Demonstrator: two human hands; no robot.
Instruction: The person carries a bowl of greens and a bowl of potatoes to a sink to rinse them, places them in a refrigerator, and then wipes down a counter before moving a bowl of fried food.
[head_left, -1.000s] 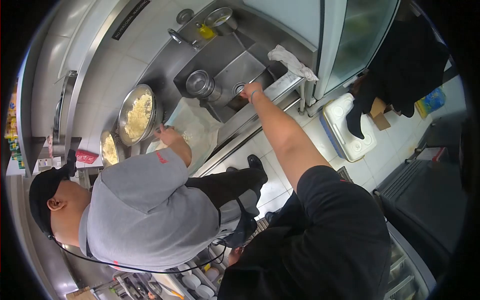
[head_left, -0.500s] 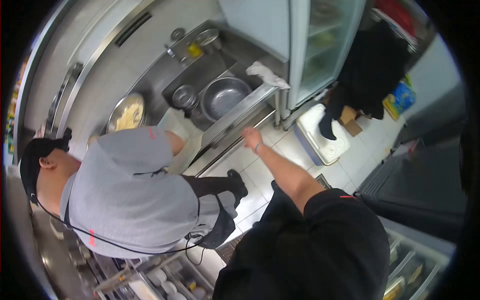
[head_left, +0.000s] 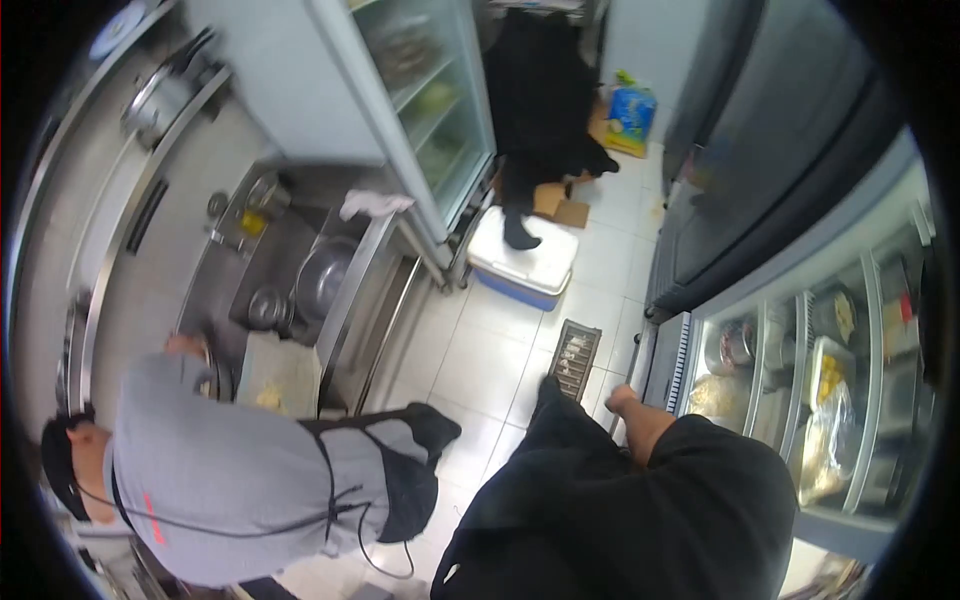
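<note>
My right hand (head_left: 622, 400) is low in front of me, its bare forearm coming out of a black short sleeve. Its fingers are small and blurred in this view, and I cannot tell whether they hold anything. Closest to it is the grey edge panel (head_left: 664, 365) of a lit fridge (head_left: 697, 330), whose shelves carry a metal pot (head_left: 730, 345), a white tub with yellow pieces (head_left: 826, 372) and a clear plastic bag (head_left: 828, 440). My left hand is out of view.
A person in a grey shirt (head_left: 230, 450) bends over the steel sink counter (head_left: 345, 325) at left, near a pale board (head_left: 300, 370). Ahead stand a glass-door fridge (head_left: 425, 110) and a white-lidded cooler (head_left: 525, 255). A drain grate (head_left: 577, 360) lies in the tiled floor.
My view has swung to the right, bringing the lit fridge into fuller sight. My right hand has gone from stretched out near the sink to low beside the fridge. The person in grey has turned slightly.
</note>
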